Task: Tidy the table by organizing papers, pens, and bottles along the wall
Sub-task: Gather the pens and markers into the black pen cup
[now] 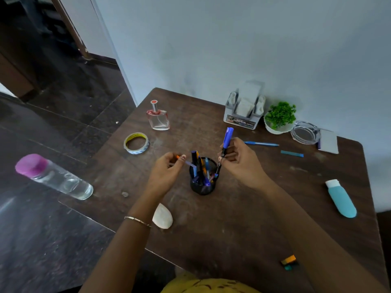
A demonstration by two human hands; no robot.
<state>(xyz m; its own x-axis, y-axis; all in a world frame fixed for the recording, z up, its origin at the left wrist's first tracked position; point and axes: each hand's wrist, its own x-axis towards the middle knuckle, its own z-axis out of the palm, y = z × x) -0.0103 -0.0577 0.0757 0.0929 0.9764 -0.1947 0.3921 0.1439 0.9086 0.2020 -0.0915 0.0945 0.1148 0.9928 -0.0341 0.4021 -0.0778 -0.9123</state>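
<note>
1. Yellow cloth [203,286] is seen at the bottom edge of the head view, nearest the camera. An orange-and-teal block [288,262] and a white oval object [162,216] are laid on the near part of the table [232,240].
2. Black mesh pen cup [202,187] is stood mid-table between the hands. Several pens and markers are held upright in it, mostly blue, one orange-bodied.
3. Left hand [165,172]: a thin pen [187,162] with an orange end is pinched at the fingertips and pointed toward the cup. A bracelet [137,221] is worn on that wrist.
4. Right hand [239,159]: fingers are curled round a blue-capped marker [225,149], held near upright, cap up. Its lower end is at the cup's right rim; in or out cannot be told.
5. Water bottle [57,178], pink cap, is placed at the table's near left corner. Contents look clear; level cannot be told.
6. Perfume bottle [158,118], clear glass, is set far left, with a tape roll [136,143] laid just in front.
7. Lined up along the wall [254,39]: grey organizer [240,120] filled with white paper packets, white bowl [273,130] holding a green plant [280,114], glass ashtray [296,135], paper pad [329,141].
8. Blue pen [261,143] and short teal stick [292,153] are left loose in front of that row. Teal tube [341,198], white cap, is laid flat near the right edge.
</note>
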